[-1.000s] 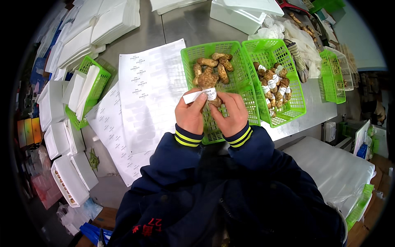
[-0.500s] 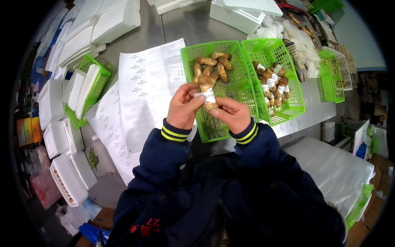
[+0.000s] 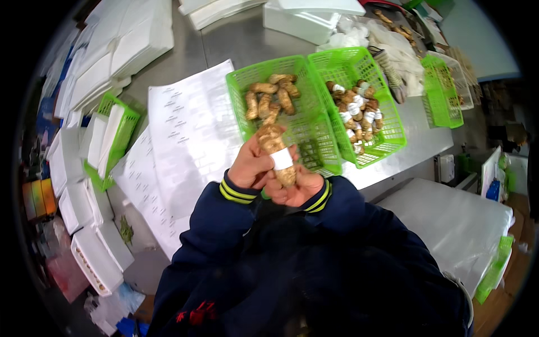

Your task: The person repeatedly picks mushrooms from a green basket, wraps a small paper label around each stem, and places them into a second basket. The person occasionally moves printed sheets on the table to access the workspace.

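Observation:
Between both my hands, at the near edge of the green baskets, is a brown and cream matsutake mushroom (image 3: 271, 140) with a white paper label (image 3: 282, 159) around its stem. My left hand (image 3: 250, 165) grips it from the left, thumb at the label. Fingers of my right hand (image 3: 295, 188) close on the lower stem end. Just beyond, the left green basket (image 3: 238, 78) holds several unlabelled mushrooms (image 3: 285, 101). Many mushrooms with white bands (image 3: 359, 109) fill part of the right green basket (image 3: 396, 132).
White label sheets (image 3: 185, 123) lie left of the baskets on the metal table (image 3: 224, 42). White foam boxes (image 3: 286, 25) and stacked foam lids (image 3: 140, 48) stand at the back and left. Gloves (image 3: 388, 70) lie right of the baskets; a plastic-wrapped stack (image 3: 449, 219) is near right.
Both hands have come nearer my body with the mushroom. The label's loose end now lies against the stem, and my right hand has moved beneath the stem end. The view has shifted slightly.

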`<state>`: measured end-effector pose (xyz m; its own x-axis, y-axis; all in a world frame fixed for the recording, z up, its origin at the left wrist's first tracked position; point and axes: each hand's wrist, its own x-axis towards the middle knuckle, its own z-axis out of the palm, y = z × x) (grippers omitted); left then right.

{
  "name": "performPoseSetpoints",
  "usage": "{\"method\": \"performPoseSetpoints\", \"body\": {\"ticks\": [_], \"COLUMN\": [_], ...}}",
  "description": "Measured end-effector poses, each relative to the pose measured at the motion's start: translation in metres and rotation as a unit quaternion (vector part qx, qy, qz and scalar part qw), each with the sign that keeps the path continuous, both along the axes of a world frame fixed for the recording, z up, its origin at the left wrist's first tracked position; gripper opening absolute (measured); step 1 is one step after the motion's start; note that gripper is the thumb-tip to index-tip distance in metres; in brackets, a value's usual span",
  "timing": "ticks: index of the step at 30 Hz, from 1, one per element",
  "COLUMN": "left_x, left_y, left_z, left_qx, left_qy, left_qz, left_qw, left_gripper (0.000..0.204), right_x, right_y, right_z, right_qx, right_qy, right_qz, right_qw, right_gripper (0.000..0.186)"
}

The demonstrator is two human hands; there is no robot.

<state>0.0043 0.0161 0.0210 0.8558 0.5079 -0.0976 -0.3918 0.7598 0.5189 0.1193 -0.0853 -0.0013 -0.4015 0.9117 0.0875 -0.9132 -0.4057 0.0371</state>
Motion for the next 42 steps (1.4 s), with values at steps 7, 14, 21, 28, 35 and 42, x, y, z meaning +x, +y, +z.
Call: {"method": "performPoseSetpoints", "body": {"ticks": [7,14,21,28,35,42], "left_x": [0.029,-0.001,-0.114,-0.227,-0.267,-0.289], "left_y": [-0.017,0.017,0.084,0.141,0.119,0.083], "left_z": [-0.013,-0.035,-0.074,-0.116,-0.16,-0.145], "left_qx": [-0.011,0.099,0.418,0.397,0.274,0.135], "left_qy": [-0.104,0.211,0.591,0.797,0.717,0.501], "left_qz": [-0.054,0.09,0.364,0.351,0.275,0.19], "left_qw": [0.993,0.968,0.586,0.291,0.579,0.834], "left_gripper": [0.078,0.055,0.042,0.075,0.043,0.037], "right_x": [0.01,0.115,0.212,0.122,-0.013,-0.12], "right_y": [-0.018,-0.006,-0.01,0.023,0.077,0.128], "right_z": [0.003,-0.003,-0.066,-0.008,-0.004,-0.037], "right_qx": [0.034,-0.099,-0.143,-0.039,0.118,0.207], "right_qy": [0.007,-0.572,-0.953,-0.907,-0.856,-0.804], "right_qz": [0.009,-0.327,-0.258,-0.387,-0.264,-0.111], "right_qw": [0.999,0.746,0.062,0.165,0.428,0.546], "right_gripper": [0.046,0.034,0.038,0.015,0.03,0.01]}}
